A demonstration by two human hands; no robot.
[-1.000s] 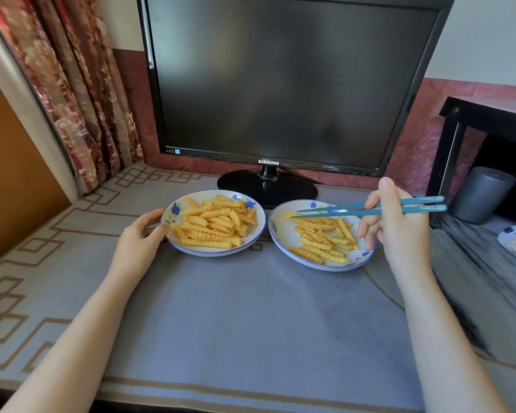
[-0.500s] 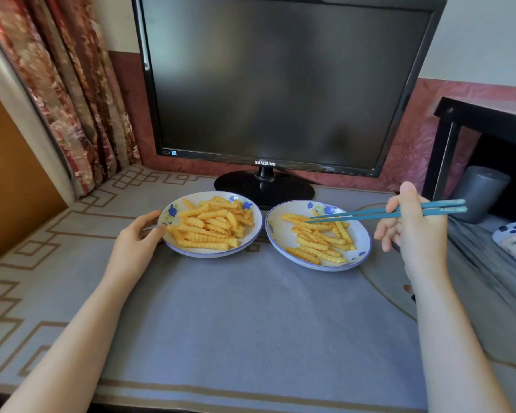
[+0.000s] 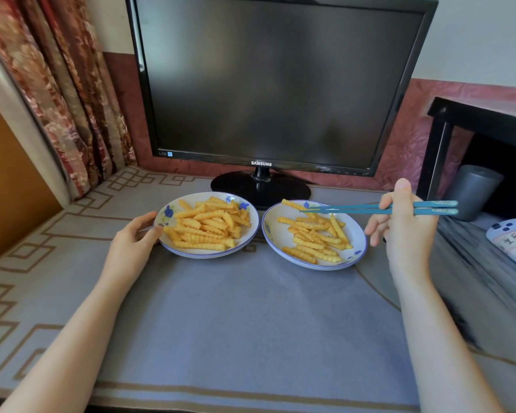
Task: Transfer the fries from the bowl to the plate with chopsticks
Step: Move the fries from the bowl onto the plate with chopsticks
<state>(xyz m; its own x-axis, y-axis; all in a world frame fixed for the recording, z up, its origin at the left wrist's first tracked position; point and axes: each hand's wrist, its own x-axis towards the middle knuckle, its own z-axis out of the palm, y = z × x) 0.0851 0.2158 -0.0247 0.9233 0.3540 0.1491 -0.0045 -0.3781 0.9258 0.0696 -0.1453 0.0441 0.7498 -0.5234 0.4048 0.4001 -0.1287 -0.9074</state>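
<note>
Chopsticks [image 3: 379,207] in right hand [image 3: 405,234]; left hand [image 3: 133,244] holds bowl [image 3: 165,218].

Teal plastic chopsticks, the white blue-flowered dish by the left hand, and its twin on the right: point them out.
teal plastic chopsticks [image 3: 355,209]: head view, mid-shaft.
left white blue-flowered dish [image 3: 206,254]: head view, bare near rim.
right white blue-flowered dish [image 3: 276,236]: head view, bare inner left wall.
</note>
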